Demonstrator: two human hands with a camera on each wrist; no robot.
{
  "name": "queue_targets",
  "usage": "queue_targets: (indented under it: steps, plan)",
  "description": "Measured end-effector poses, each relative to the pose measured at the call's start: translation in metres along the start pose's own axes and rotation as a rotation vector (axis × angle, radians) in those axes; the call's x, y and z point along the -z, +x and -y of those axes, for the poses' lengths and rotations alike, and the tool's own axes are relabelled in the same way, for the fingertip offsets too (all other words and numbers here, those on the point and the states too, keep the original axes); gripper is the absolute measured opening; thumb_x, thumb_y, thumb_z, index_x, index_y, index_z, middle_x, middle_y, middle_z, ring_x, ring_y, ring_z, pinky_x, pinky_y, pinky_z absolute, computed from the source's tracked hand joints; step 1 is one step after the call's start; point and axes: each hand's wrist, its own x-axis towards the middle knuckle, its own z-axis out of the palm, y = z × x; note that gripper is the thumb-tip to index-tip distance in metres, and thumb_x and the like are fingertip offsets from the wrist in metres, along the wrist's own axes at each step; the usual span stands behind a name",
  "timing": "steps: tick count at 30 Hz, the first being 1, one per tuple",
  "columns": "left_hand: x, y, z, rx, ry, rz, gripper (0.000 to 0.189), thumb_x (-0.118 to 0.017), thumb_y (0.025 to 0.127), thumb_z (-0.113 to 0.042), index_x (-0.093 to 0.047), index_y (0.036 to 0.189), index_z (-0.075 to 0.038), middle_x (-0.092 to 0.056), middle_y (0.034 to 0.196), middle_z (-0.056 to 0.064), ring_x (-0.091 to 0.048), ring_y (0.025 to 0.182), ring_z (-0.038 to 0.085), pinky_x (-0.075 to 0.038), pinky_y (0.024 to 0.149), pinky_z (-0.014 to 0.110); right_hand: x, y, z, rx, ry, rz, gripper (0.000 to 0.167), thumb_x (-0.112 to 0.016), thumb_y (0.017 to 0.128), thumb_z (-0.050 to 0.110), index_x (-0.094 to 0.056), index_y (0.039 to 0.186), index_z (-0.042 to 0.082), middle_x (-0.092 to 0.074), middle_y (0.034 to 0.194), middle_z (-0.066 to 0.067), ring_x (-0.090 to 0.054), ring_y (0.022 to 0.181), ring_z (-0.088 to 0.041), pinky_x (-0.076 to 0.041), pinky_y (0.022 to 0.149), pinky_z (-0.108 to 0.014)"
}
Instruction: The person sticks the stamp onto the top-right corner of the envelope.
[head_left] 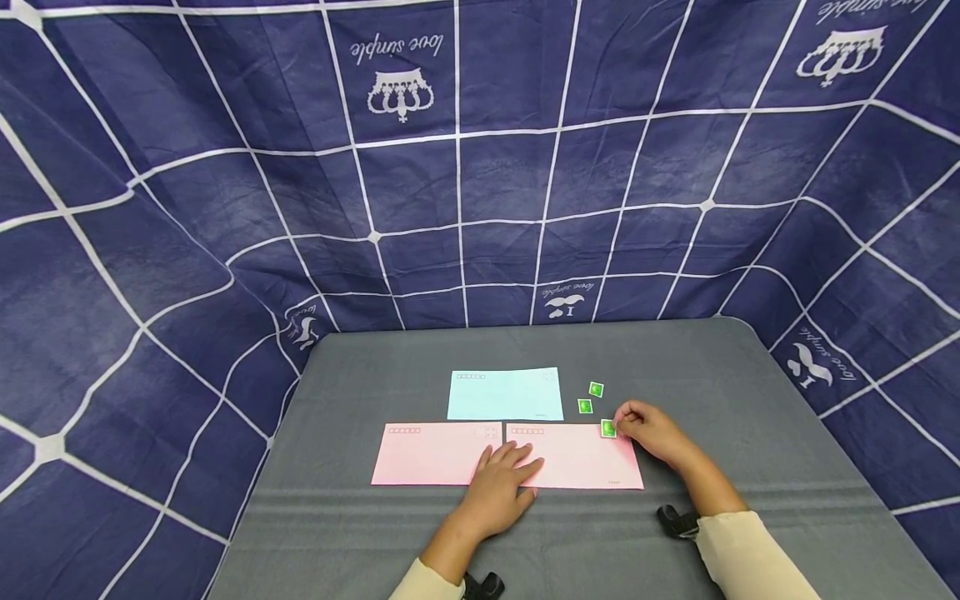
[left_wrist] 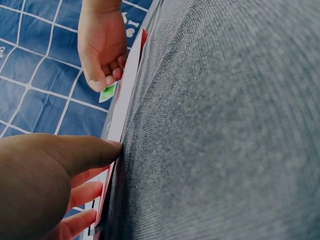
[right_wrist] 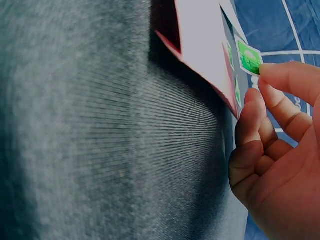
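Between thumb and finger my right hand point(head_left: 651, 429) pinches a green stamp point(head_left: 608, 428) with a white border, over the top right corner of the right pink envelope point(head_left: 573, 458). In the right wrist view the held stamp point(right_wrist: 249, 57) stands tilted at the fingertips. My left hand point(head_left: 498, 490) rests with spread fingers on the inner edges of the right pink envelope and the left pink envelope point(head_left: 431, 454), its thumb at the lower edge. Two more green stamps, one upper point(head_left: 596, 389) and one lower point(head_left: 585, 406), lie on the cloth beyond the right hand.
A light blue envelope point(head_left: 505, 395) lies behind the pink ones. Grey cloth point(head_left: 337, 383) covers the table. Dark blue fabric with white grid lines point(head_left: 510, 175) hangs around the back and sides. Each wrist wears a black camera strap point(head_left: 678, 522).
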Motion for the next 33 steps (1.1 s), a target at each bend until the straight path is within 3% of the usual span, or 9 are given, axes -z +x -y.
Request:
queue_targets:
  steps: [6,25,33]
  plan:
    - [0.001,-0.001,0.000,0.003,-0.032,0.004,0.046,-0.065,0.096,-0.034,-0.061,0.141,-0.028,-0.054,0.152,-0.001,-0.045,0.145,0.026,-0.033,0.118,0.059,-0.002,0.000,-0.002,0.037,-0.024,0.011,0.013,-0.068,0.091,0.007,-0.064,0.098,-0.002,-0.060,0.081,-0.001,-0.054,0.070,-0.004,-0.046,0.065,-0.020]
    - [0.002,0.000,0.001,0.006,-0.065,0.012,0.047,-0.065,0.096,-0.034,-0.060,0.142,-0.028,-0.052,0.154,-0.001,-0.043,0.146,0.026,-0.030,0.119,0.060,-0.008,0.002,0.000,-0.002,-0.180,-0.043,0.011,-0.070,0.091,0.012,-0.064,0.093,0.004,-0.058,0.078,0.000,-0.051,0.067,-0.007,-0.042,0.062,-0.021]
    - [0.001,0.000,0.001,0.001,-0.057,0.016,0.047,-0.065,0.096,-0.034,-0.060,0.142,-0.028,-0.052,0.154,-0.002,-0.043,0.146,0.025,-0.031,0.119,0.059,-0.012,0.000,0.000,0.022,-0.224,-0.061,0.008,-0.069,0.090,0.009,-0.063,0.090,0.003,-0.056,0.075,-0.001,-0.048,0.064,-0.007,-0.040,0.059,-0.021]
